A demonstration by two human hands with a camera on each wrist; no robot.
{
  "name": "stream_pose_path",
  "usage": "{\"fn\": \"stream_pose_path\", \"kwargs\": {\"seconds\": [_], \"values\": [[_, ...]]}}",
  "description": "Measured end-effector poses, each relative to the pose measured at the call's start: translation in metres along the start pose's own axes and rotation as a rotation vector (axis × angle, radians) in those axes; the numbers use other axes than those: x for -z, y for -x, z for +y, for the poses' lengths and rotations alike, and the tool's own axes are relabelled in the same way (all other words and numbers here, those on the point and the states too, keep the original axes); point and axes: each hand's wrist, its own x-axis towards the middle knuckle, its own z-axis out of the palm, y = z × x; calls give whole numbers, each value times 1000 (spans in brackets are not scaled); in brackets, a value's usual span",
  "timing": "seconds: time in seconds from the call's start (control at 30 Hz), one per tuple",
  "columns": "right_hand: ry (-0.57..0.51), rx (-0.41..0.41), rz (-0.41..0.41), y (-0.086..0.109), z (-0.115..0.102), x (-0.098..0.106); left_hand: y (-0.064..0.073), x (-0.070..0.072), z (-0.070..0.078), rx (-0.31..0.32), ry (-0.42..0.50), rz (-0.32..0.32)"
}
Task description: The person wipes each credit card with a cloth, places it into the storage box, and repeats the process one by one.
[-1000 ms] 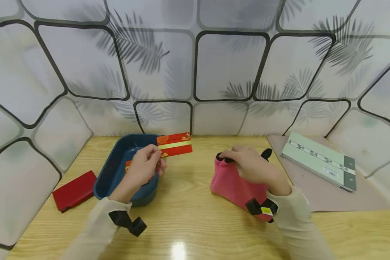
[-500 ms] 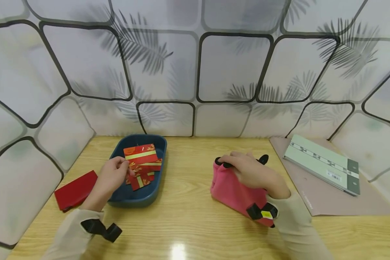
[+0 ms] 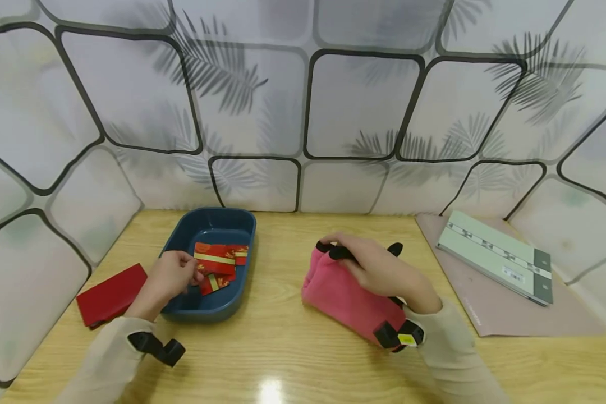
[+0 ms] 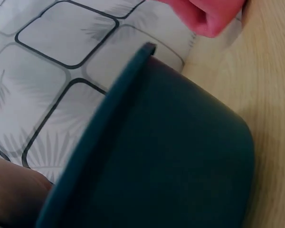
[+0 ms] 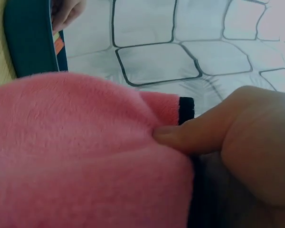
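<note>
My left hand reaches over the left rim of the blue plastic bin, its thumb and fingertips at the lower left corner of a red envelope with a gold band. Several more red envelopes lie beneath it. My right hand grips the black-trimmed mouth of a pink fleece pouch. In the right wrist view the thumb presses into the pink cloth, while the other fingers are hidden. The bin's outer wall fills much of the left wrist view.
Left of the bin lies a dark red wallet-like case, partly behind my left forearm. At the right a pale green boxed book rests on a pinkish-grey mat. A patterned cloth wall closes off the back of the wooden table.
My left hand has carried the red envelope leftward and down into the bin, onto the others. My right hand keeps its grip, and the pouch has shifted slightly left.
</note>
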Motion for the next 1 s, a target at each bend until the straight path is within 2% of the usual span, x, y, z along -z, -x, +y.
{"fn": "stream_pose_path", "kwargs": {"seconds": [0.13, 0.23, 0.33, 0.43, 0.53, 0.63, 0.73, 0.8, 0.93, 1.0], "values": [[-40, 10, 1, 2, -5, 4, 0, -5, -4, 15, -36, 9], [-90, 11, -35, 2, -2, 10, 0, -7, -1, -14, -67, 41], [-160, 5, -125, -5, 11, 14, 2, -3, 3, -57, -112, 101], [-187, -28, -238, -16, 31, 9, 6, 4, 4, -100, -141, 146], [-143, -74, -283, -25, 50, -1, 8, 6, 6, -117, -146, 165], [-48, -129, -275, -35, 64, -15, 10, 6, 7, -125, -152, 178], [42, -151, -282, -48, 74, -31, 13, 3, 8, -140, -169, 210], [84, -136, -302, -55, 79, -41, 17, 0, 9, -166, -187, 218], [109, -131, -320, -64, 86, -53, 23, -8, 12, -267, -204, 199], [117, -125, -304, -67, 87, -55, 25, -9, 14, -320, -193, 200]]}}
